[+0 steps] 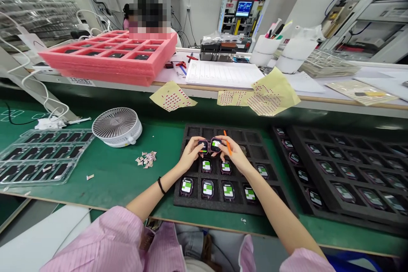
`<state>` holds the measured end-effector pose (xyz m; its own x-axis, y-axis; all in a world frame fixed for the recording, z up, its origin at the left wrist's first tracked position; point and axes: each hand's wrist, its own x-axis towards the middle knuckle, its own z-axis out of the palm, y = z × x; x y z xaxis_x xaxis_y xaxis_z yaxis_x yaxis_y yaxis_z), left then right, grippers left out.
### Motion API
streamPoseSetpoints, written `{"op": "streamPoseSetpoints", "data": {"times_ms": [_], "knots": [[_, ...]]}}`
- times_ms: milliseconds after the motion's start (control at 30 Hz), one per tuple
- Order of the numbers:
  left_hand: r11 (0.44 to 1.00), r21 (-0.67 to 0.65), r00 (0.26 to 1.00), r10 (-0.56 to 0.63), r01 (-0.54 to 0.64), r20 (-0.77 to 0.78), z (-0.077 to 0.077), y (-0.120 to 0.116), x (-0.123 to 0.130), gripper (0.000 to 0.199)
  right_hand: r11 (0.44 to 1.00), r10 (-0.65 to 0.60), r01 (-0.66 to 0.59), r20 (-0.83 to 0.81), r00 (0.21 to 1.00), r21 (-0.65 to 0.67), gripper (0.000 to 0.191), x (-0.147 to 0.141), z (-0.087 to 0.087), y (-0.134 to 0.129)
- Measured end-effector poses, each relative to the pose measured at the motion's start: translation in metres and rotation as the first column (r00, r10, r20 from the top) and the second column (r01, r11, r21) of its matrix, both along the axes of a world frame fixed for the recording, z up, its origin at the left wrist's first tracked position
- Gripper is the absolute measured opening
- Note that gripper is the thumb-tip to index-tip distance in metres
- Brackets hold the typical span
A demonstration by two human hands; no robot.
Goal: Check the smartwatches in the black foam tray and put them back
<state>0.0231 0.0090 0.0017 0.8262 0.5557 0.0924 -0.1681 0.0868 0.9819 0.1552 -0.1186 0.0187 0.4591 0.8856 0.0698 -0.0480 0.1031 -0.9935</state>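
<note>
Two watches [216, 144]: side by side
Left hand [189, 156]: pinching left watch [203, 147]
Right hand [234, 154]: pinching right watch [216, 145], orange stick [228, 143]
Black tray [219, 205]: underneath

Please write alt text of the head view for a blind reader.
A person's left hand and right hand hold two watch-like devices side by side over a black foam tray of similar devices. A fan stands left.
</note>
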Motion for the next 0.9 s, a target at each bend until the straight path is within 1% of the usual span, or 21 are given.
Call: {"op": "streamPoseSetpoints", "data": {"times_ms": [200,500,600,900], "knots": [[1.000,0.014,1.000,-0.018,0.018,0.010,-0.0016,0.0007,0.0004,0.034,1.000,-0.020,0.021,-0.047,0.999,0.013,0.031,0.0000,0.0008,0.0000],[1.000,0.005,1.000,-0.013,0.013,-0.015,-0.0016,0.0032,0.0002,0.037,0.997,-0.078,0.078,-0.017,0.997,0.001,0.033,-0.0002,0.0003,0.0010],[1.000,-0.003,1.000,-0.014,0.014,-0.007,-0.0011,0.0033,0.0000,0.038,0.997,-0.083,0.083,-0.017,0.996,0.007,0.034,0.0000,-0.0001,0.0016],[1.000,-0.008,1.000,-0.010,0.010,-0.015,-0.0014,0.0033,0.0004,0.037,0.997,-0.078,0.080,-0.069,0.995,0.022,0.028,-0.0015,0.0040,-0.0010]]}}
